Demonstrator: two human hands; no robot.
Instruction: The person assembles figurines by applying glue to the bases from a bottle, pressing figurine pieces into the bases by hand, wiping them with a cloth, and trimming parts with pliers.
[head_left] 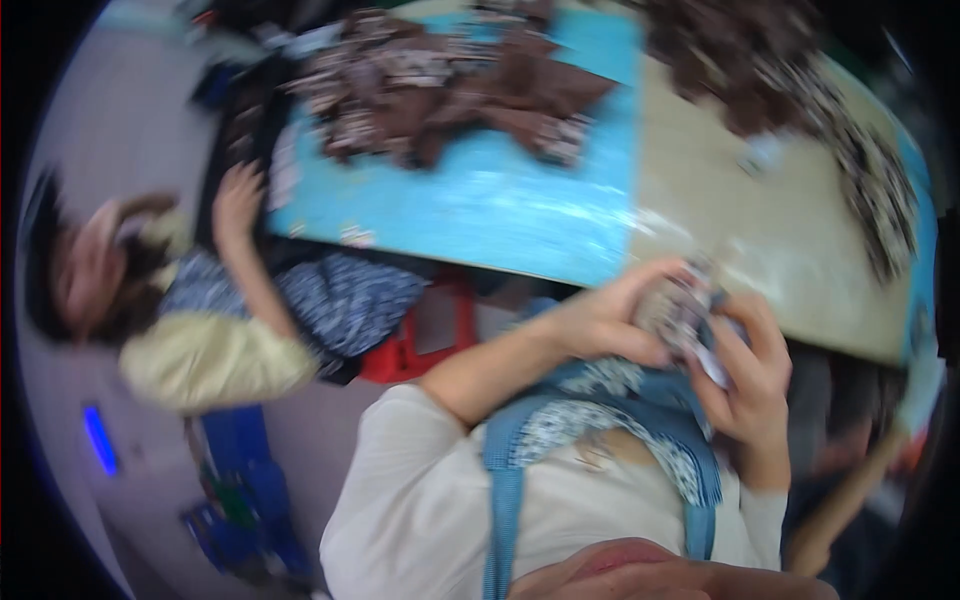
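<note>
A small bundle of cloth (672, 308) sits between the left hand (618, 318) and right hand (750, 365) at the near edge of a table (700, 215), one fabric heap (430, 90) far left and a second heap (755, 65) far right; a co-worker (215, 360) is at left, past a stool (464, 308), another person's arm (850, 490) at right.

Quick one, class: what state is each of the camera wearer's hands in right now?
Left hand: closed, holding a small patterned cloth.
Right hand: closed on the same cloth, blurred.

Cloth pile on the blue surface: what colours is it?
The cloth pile is brown with patterned beige parts; head view.
</note>
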